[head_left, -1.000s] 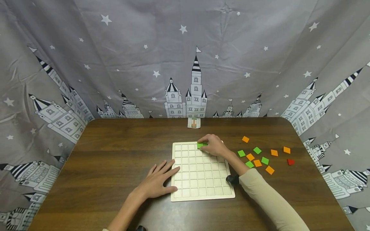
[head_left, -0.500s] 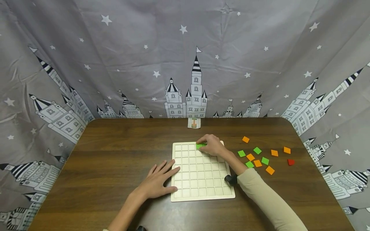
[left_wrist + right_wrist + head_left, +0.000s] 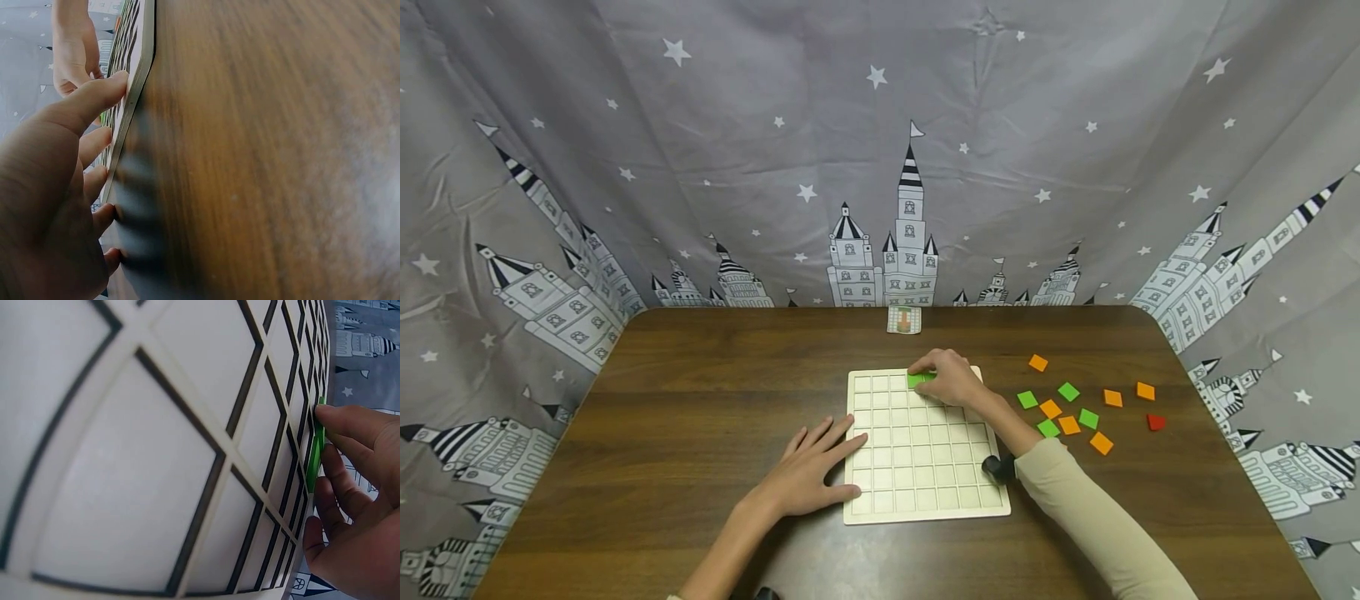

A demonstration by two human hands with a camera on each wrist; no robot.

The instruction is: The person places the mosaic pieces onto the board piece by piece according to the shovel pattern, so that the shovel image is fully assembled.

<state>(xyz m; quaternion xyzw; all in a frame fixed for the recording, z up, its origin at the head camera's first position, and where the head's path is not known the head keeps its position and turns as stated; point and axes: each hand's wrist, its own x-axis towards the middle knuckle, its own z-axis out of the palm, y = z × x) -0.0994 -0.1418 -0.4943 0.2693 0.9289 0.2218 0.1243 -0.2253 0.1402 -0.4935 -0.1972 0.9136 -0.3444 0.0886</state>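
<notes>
A pale grid board (image 3: 925, 454) with square recesses lies on the table. At its far row, my right hand (image 3: 953, 379) holds a green square tile (image 3: 915, 380) with thumb and fingers. More green shows beside that tile, partly covered by the fingers. The right wrist view has the thumb on the green tile (image 3: 317, 437), low against the grid. My left hand (image 3: 808, 471) rests on the board's left edge with fingers spread. In the left wrist view its thumb (image 3: 94, 100) touches the board's rim.
Right of the board lie loose orange tiles (image 3: 1101, 443), green tiles (image 3: 1068, 391) and one red piece (image 3: 1156, 422). A small card (image 3: 904, 320) with a printed grid pattern sits at the table's back edge. A grey curtain (image 3: 880, 167) hangs behind.
My right hand has shifted very slightly left along the far row with the green tile. The left hand and the board stay where they were.
</notes>
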